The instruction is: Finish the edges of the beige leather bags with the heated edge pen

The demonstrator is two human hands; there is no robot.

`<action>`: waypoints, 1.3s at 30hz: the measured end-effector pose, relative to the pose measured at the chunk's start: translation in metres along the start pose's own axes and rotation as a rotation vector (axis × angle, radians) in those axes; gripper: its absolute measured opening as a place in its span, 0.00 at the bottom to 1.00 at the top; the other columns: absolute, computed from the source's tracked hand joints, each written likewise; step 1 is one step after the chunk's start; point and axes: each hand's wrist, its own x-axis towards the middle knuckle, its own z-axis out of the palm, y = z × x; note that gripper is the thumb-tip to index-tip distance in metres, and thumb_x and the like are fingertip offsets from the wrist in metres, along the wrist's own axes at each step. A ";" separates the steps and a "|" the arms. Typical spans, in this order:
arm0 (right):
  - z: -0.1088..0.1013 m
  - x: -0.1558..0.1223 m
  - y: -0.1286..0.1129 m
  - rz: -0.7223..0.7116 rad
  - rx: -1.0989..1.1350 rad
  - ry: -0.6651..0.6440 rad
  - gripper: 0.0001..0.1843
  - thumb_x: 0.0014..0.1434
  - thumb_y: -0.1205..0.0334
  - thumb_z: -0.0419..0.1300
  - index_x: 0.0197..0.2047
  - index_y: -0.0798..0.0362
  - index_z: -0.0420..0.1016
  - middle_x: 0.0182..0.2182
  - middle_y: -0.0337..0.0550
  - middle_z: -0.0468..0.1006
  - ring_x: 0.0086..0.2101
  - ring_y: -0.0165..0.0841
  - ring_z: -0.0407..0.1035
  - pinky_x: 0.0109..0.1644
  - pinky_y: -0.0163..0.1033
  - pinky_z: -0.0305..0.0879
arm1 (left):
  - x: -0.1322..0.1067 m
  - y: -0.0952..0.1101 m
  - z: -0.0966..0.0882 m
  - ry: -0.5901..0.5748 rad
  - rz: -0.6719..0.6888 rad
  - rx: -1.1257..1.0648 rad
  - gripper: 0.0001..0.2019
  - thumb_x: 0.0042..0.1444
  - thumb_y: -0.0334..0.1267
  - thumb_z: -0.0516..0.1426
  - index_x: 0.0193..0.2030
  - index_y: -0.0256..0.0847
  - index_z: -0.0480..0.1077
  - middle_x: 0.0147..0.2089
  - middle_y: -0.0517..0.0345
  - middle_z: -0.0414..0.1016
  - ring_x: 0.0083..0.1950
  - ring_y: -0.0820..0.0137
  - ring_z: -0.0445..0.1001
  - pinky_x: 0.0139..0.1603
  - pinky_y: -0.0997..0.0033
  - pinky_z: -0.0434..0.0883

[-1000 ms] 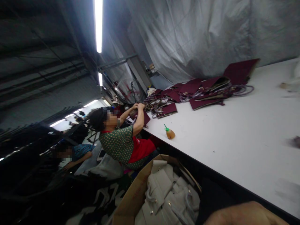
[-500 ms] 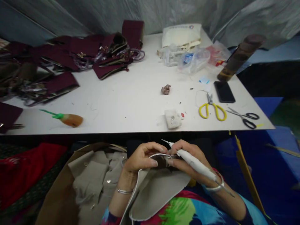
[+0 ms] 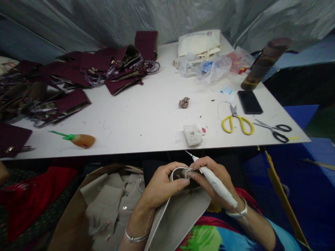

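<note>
A light grey leather bag (image 3: 180, 212) with a pale edge and a small metal fitting lies open over my lap, below the table edge. My left hand (image 3: 164, 184) grips its curled upper rim, thumb on the near side and fingers behind. My right hand (image 3: 213, 174) pinches the same rim, close to the left fingertips. It also holds a slim pointed tool (image 3: 216, 183) wrapped in white, its thin tip pointing up toward the table and a thin rod sticking out behind over my wrist. What lies between the fingertips is too small to make out.
On the white table (image 3: 146, 115) are yellow-handled scissors (image 3: 237, 122), black scissors (image 3: 277, 129), a phone (image 3: 250, 102), a bottle (image 3: 264, 64), a whitish block (image 3: 193, 135), an orange squeeze bottle (image 3: 83, 140) and several maroon bags (image 3: 96, 64). A box of grey bags (image 3: 104, 205) stands left; another person's hand (image 3: 3, 173) shows beyond.
The view has shifted slightly. My left thumb has moved along the bag's rim, nearer to my right fingers, and the rim curls tighter. Another person's hand has appeared at the left edge.
</note>
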 end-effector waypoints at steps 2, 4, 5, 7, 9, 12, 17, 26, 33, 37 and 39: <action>0.001 -0.001 0.001 -0.020 -0.003 -0.011 0.05 0.66 0.59 0.66 0.40 0.50 0.75 0.34 0.40 0.83 0.30 0.30 0.76 0.32 0.32 0.71 | 0.002 -0.002 0.003 0.047 -0.017 -0.041 0.14 0.48 0.39 0.71 0.41 0.37 0.81 0.38 0.55 0.82 0.39 0.65 0.76 0.41 0.71 0.70; 0.001 -0.001 0.002 -0.029 -0.017 -0.020 0.05 0.67 0.58 0.65 0.40 0.50 0.75 0.34 0.40 0.83 0.30 0.30 0.76 0.33 0.32 0.72 | 0.004 -0.004 0.007 0.100 -0.023 -0.075 0.13 0.47 0.40 0.72 0.38 0.37 0.81 0.34 0.56 0.81 0.36 0.67 0.74 0.39 0.71 0.69; 0.000 0.000 0.002 -0.027 -0.027 -0.020 0.05 0.68 0.58 0.64 0.40 0.50 0.76 0.34 0.40 0.83 0.30 0.30 0.76 0.33 0.32 0.72 | 0.005 -0.005 0.008 0.116 -0.029 -0.095 0.13 0.46 0.40 0.72 0.37 0.36 0.80 0.33 0.56 0.80 0.35 0.68 0.74 0.38 0.72 0.68; -0.003 0.001 0.001 -0.026 -0.035 -0.011 0.06 0.68 0.57 0.64 0.42 0.49 0.76 0.35 0.41 0.84 0.31 0.31 0.77 0.33 0.33 0.73 | 0.007 -0.006 0.009 0.134 -0.043 -0.141 0.13 0.45 0.41 0.73 0.34 0.36 0.80 0.31 0.56 0.79 0.33 0.69 0.72 0.36 0.73 0.67; -0.010 0.004 0.001 -0.044 -0.010 0.024 0.07 0.69 0.56 0.63 0.47 0.49 0.77 0.38 0.42 0.84 0.34 0.33 0.79 0.36 0.34 0.75 | 0.010 -0.007 0.007 0.138 -0.055 -0.180 0.14 0.43 0.42 0.73 0.31 0.35 0.79 0.29 0.57 0.77 0.30 0.71 0.69 0.33 0.74 0.64; -0.024 0.010 0.003 -0.098 0.018 0.088 0.13 0.71 0.53 0.61 0.55 0.46 0.79 0.40 0.42 0.84 0.39 0.35 0.79 0.43 0.37 0.76 | 0.015 -0.009 0.005 0.120 -0.059 -0.237 0.15 0.43 0.44 0.74 0.28 0.35 0.77 0.26 0.59 0.73 0.28 0.73 0.67 0.30 0.75 0.62; -0.041 0.025 0.017 -0.038 -0.065 0.239 0.12 0.71 0.50 0.61 0.49 0.47 0.82 0.37 0.42 0.81 0.36 0.35 0.75 0.44 0.39 0.73 | 0.024 -0.014 0.000 0.097 -0.082 -0.278 0.18 0.45 0.48 0.73 0.28 0.35 0.76 0.25 0.59 0.72 0.27 0.74 0.65 0.28 0.75 0.61; -0.050 0.057 0.044 0.077 -0.169 0.365 0.18 0.65 0.43 0.66 0.41 0.51 0.78 0.27 0.38 0.77 0.28 0.35 0.72 0.38 0.42 0.70 | 0.041 -0.029 -0.009 0.076 -0.132 -0.360 0.20 0.46 0.50 0.74 0.29 0.35 0.76 0.25 0.60 0.70 0.26 0.74 0.65 0.28 0.76 0.62; -0.052 0.063 0.058 0.028 -0.133 0.302 0.14 0.70 0.47 0.62 0.44 0.50 0.77 0.31 0.41 0.80 0.33 0.37 0.76 0.41 0.44 0.72 | 0.056 -0.043 -0.007 0.154 -0.189 -0.526 0.20 0.40 0.46 0.76 0.30 0.35 0.75 0.25 0.61 0.71 0.25 0.75 0.67 0.28 0.76 0.63; -0.052 0.067 0.062 0.000 -0.212 0.271 0.15 0.72 0.47 0.60 0.43 0.51 0.77 0.33 0.42 0.80 0.35 0.38 0.76 0.43 0.45 0.71 | 0.061 -0.046 -0.007 0.123 -0.241 -0.543 0.21 0.39 0.46 0.77 0.31 0.35 0.75 0.26 0.60 0.74 0.26 0.73 0.70 0.29 0.75 0.66; -0.052 0.068 0.062 -0.012 -0.209 0.256 0.15 0.72 0.47 0.60 0.43 0.51 0.77 0.32 0.42 0.79 0.34 0.37 0.75 0.43 0.44 0.71 | 0.062 -0.047 -0.007 0.111 -0.259 -0.552 0.21 0.40 0.45 0.77 0.32 0.35 0.76 0.25 0.60 0.74 0.25 0.73 0.71 0.29 0.75 0.66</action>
